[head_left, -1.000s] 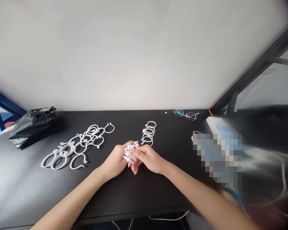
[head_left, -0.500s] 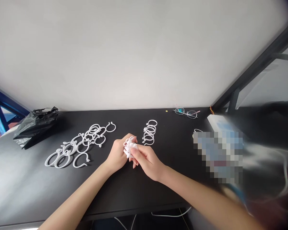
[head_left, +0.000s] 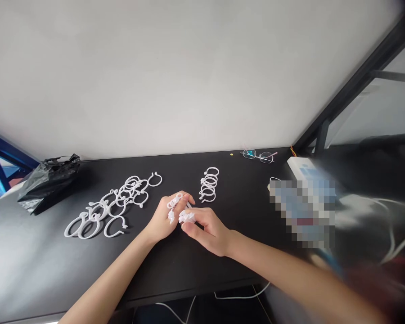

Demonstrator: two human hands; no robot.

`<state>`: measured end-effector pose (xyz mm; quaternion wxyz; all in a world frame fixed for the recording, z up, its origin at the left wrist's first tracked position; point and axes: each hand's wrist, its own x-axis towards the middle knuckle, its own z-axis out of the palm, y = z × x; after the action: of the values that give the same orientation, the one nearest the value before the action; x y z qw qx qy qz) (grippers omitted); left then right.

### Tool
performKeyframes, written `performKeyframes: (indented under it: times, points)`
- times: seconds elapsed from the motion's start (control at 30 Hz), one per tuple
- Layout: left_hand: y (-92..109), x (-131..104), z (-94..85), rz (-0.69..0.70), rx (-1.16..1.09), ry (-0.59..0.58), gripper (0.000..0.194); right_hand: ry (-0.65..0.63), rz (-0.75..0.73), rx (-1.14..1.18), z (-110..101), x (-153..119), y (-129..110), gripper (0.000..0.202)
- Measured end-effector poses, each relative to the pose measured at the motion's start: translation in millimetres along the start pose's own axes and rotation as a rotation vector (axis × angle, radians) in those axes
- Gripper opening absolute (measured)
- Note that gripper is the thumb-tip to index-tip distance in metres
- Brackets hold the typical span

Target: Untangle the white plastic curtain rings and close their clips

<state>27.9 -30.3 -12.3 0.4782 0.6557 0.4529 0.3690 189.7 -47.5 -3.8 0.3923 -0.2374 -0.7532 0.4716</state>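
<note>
Several small white plastic pieces (head_left: 173,203) are gripped in my left hand (head_left: 167,219), its fingers curled round them. Close beside it on the right, my right hand (head_left: 207,230) pinches more white pieces (head_left: 186,217) between thumb and fingers. Left of my hands, a loose spread of white open rings (head_left: 116,208) lies on the black table. Beyond my right hand, several white rings (head_left: 209,181) lie overlapping in a short column. How the small pieces are shaped is too fine to make out.
A black plastic bag (head_left: 50,182) sits at the far left of the black table (head_left: 249,198). Glasses (head_left: 266,157) lie near the wall. On the right are a white box (head_left: 299,165), a blurred-out item and white cables (head_left: 389,225).
My hands have moved slightly apart, and the white pieces that were in one cluster now show as two groups, one in each hand. The view has shifted a little.
</note>
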Motion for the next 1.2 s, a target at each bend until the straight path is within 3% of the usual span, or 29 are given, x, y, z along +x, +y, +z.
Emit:
performKeyframes:
  times: [0.13, 0.2, 0.3, 0.43, 0.53, 0.6, 0.67, 0.8, 1.0, 1.2]
  points:
    - [-3.7, 2.2, -1.6, -0.013, -0.054, -0.025, 0.029, 0.010, 0.013, 0.014, -0.6, 0.2, -1.2, 0.034]
    - [-5.5, 3.2, -3.5, 0.046, -0.002, 0.014, 0.024, -0.023, 0.081, 0.040, -1.3, 0.4, -2.1, 0.024]
    - [-5.4, 4.1, -5.3, 0.128, 0.056, 0.031, 0.017, -0.014, 0.173, 0.086, -5.9, 1.9, -0.3, 0.024]
    - [1.6, 4.0, -13.0, 0.059, 0.091, 0.014, 0.030, 0.255, 0.147, -0.007, -26.0, 7.7, 12.3, 0.028]
    - [7.5, 3.7, -38.0, 0.002, 0.230, 0.088, 0.032, 0.437, 0.122, -0.341, -48.8, 11.9, 27.3, 0.036]
    - [8.8, 3.3, -65.2, -0.042, 0.340, 0.218, 0.034, 0.456, 0.126, -0.522, -60.6, 13.1, 35.7, 0.039]
    - [7.1, 1.5, -95.3, -0.103, 0.488, 0.265, 0.036, 0.423, 0.167, -0.595, -66.2, 13.1, 39.9, 0.037]
    - [-1.1, -8.8, -139.2, -0.182, 0.798, 0.178, 0.046, 0.373, 0.244, -0.606, -65.2, 11.9, 36.7, 0.024]
    - [-13.0, -25.2, -151.2, -0.207, 0.907, 0.187, 0.035, 0.497, 0.222, -0.589, -69.0, 12.5, 34.2, 0.028]
    - [-16.6, -14.6, -160.0, -0.136, 0.880, 0.100, 0.031, 0.540, 0.177, -0.570, -69.7, 12.3, 39.1, 0.029]
